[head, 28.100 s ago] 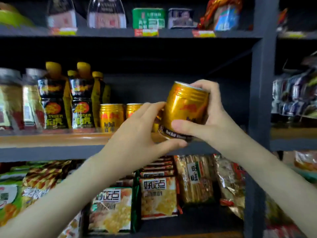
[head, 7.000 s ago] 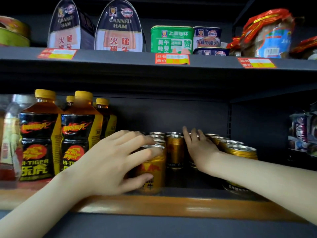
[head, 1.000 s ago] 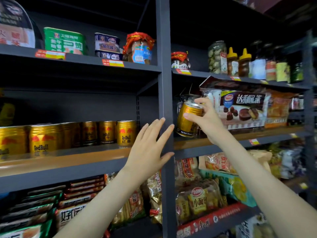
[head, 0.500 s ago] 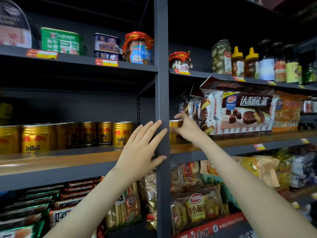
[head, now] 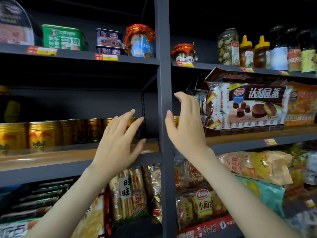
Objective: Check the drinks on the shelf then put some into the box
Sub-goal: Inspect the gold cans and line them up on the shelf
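Head view: your left hand (head: 118, 145) is up in front of the drinks shelf (head: 51, 156), grip slack, fingers straight and spread, holding nothing. Its tips overlap the right end of the gold cans (head: 42, 134); can't tell if they touch.

The cans stand in one row along the left bay, each upright, long axis vertical, lids up, labels facing you. The row runs left-right, set back from the wooden front edge, so there's a bare strip of board in front. Lots of headroom over the lids, up to the dark underside of the next shelf. Between the last can and the grey post (head: 163, 74) there's a dark gap.

Your right hand (head: 187, 129) is on the other side of the post, grip open too, fingers relaxed, thumb just beside the post's edge. One more can (head: 176, 119) shows as a gold sliver between post and palm, upright; contact unclear. The choc pie pack (head: 253, 107) sits just right of that hand, crowding that side.
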Tool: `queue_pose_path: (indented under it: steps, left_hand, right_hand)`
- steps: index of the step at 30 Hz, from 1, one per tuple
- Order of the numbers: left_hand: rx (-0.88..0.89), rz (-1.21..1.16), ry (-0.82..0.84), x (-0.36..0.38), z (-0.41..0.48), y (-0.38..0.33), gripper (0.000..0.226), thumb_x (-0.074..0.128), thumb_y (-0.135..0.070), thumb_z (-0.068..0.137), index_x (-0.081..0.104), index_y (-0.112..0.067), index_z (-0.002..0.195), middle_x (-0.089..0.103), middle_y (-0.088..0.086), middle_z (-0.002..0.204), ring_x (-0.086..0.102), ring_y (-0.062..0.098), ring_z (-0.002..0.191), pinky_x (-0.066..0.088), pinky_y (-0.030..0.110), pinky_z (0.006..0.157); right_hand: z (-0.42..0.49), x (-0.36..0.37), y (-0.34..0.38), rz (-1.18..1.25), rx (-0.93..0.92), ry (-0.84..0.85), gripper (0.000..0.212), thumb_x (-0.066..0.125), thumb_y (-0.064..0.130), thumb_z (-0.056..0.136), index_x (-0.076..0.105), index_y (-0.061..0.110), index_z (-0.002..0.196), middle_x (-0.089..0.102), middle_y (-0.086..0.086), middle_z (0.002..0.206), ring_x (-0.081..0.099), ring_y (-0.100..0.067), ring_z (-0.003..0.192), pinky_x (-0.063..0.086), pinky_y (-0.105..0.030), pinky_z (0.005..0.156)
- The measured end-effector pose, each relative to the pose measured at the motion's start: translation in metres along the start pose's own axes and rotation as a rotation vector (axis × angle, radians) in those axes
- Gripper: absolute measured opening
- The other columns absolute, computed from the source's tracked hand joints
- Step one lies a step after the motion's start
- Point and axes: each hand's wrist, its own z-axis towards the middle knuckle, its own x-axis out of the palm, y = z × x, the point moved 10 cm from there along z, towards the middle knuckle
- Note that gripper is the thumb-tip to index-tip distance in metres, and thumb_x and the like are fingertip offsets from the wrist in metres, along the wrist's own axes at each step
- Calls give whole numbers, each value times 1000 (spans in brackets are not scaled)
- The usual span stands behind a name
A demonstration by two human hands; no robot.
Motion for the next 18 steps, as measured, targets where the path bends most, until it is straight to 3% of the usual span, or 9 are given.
queue_pose_path:
  steps: [4,8,11,15,18]
  left_hand:
    - [-100,112,-53,-37,-14,53,54,42,-40,91,53,-6,133,47,22,141,42,34,125,35,50,107]
    - [-182,305,13,-64,-35,125,57,40,-40,91,53,-5,133,45,24,142,44,39,126,33,53,108]
    - [-183,403,109,-74,-50,172,63,38,-48,90,53,-8,137,40,23,147,39,40,132,24,52,113]
    - [-115,442,188,-80,-62,204,68,30,-60,94,51,-14,139,39,20,149,40,37,135,23,53,114]
    - [-63,447,209,-81,-69,216,66,28,-60,97,52,-16,139,41,18,149,44,35,134,25,53,112]
  right_hand:
    - [-1,50,61,58,-161,175,50,55,12,92,40,3,140,49,-12,135,40,-19,127,29,-19,105]
    - [5,134,102,64,-232,517,73,51,11,96,6,9,154,24,-9,154,21,-19,141,21,-21,110]
    - [9,198,114,14,-218,711,85,49,5,97,-15,14,152,5,-6,161,7,-22,147,20,-31,116]
    - [5,275,119,-90,-193,930,93,50,-3,94,-23,13,149,-10,-7,161,-6,-24,149,15,-33,117]
    - [4,315,116,-206,-182,995,97,50,-10,89,-24,12,148,-18,-7,160,-13,-23,148,5,-32,118]
